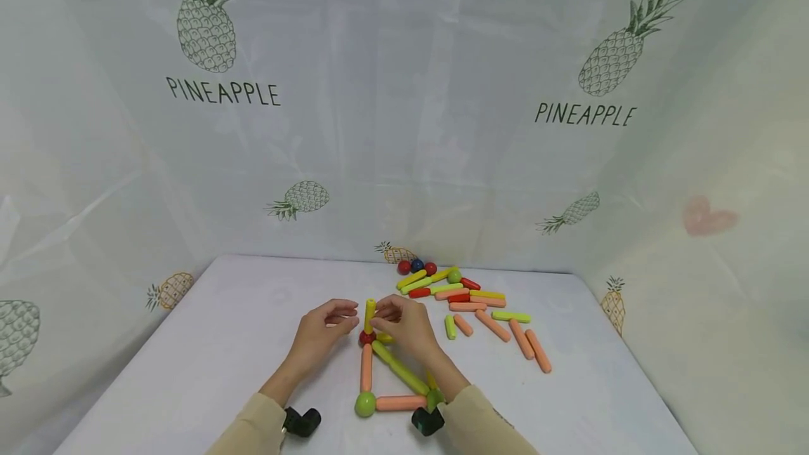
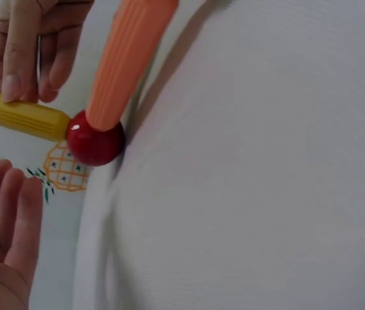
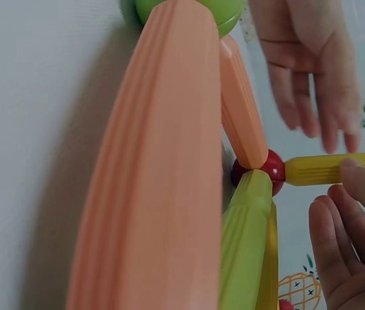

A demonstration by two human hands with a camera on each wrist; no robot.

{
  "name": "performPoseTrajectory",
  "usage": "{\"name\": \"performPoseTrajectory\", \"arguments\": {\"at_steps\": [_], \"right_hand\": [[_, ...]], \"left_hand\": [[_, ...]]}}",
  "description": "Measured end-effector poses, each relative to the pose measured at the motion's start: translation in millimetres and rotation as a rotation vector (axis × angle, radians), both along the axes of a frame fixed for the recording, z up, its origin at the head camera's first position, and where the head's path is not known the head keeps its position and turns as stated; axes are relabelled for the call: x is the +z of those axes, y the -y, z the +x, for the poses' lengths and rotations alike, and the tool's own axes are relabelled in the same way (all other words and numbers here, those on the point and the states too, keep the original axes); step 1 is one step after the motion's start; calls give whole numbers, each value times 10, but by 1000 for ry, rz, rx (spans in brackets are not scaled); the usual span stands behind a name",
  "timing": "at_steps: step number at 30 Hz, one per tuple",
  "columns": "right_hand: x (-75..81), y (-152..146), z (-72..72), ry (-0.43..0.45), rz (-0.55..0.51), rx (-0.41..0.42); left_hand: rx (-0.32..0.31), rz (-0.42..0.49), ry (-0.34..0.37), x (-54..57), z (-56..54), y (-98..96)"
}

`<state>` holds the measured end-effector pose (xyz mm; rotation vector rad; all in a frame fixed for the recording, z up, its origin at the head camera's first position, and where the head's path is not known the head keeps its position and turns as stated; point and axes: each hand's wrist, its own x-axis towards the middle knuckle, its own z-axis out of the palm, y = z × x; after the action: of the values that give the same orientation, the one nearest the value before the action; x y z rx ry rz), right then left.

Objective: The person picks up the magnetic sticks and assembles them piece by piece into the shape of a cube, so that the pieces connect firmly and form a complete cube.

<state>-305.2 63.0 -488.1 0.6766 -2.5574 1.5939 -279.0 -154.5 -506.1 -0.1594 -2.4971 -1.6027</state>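
Observation:
A yellow ridged toy stick (image 1: 370, 316) stands upright in a red ball (image 1: 367, 337). My right hand (image 1: 404, 325) pinches this stick lightly; its thumb lies across the stick in the right wrist view, with the other fingers partly bent. On the opposite side my left hand (image 1: 325, 332) hovers beside the stick, fingers loosely bent and holding nothing. From the red ball an orange stick (image 1: 366, 368) runs toward a green ball (image 1: 365, 404). Another orange stick (image 1: 401, 403) joins that ball to a second green ball (image 1: 435, 399), and a yellow-green diagonal (image 1: 404, 373) reaches back to the red ball.
Loose orange sticks (image 1: 491, 325) and shorter yellow, green and red ones lie at the right and back of the white table (image 1: 208, 343). A blue ball (image 1: 417, 265) sits between red balls near the back edge. A pineapple-printed curtain (image 1: 404, 125) hangs behind.

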Motion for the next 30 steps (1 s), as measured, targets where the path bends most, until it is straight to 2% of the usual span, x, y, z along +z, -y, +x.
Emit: {"name": "performPoseTrajectory", "arguments": {"at_steps": [4, 12, 15, 19, 23, 26, 30], "right_hand": [[-6, 16, 11, 18, 6, -8], [-6, 34, 23, 1, 26, -8], [29, -40, 38, 24, 85, 14], [150, -266, 12, 27, 217, 62], [323, -572, -130, -26, 322, 44], [415, -820, -310, -71, 379, -47], [414, -1103, -620, -54, 429, -192]], "left_hand": [[2, -9, -51, 94, -18, -23], [-20, -1, -77, 202, -64, -119], [-16, -5, -73, 211, -65, -141], [-24, -6, -72, 207, -63, -152], [-16, -10, -66, 201, -60, -151], [-10, -16, -74, 201, -57, -150], [-8, -14, -85, 202, -53, -153]]}}
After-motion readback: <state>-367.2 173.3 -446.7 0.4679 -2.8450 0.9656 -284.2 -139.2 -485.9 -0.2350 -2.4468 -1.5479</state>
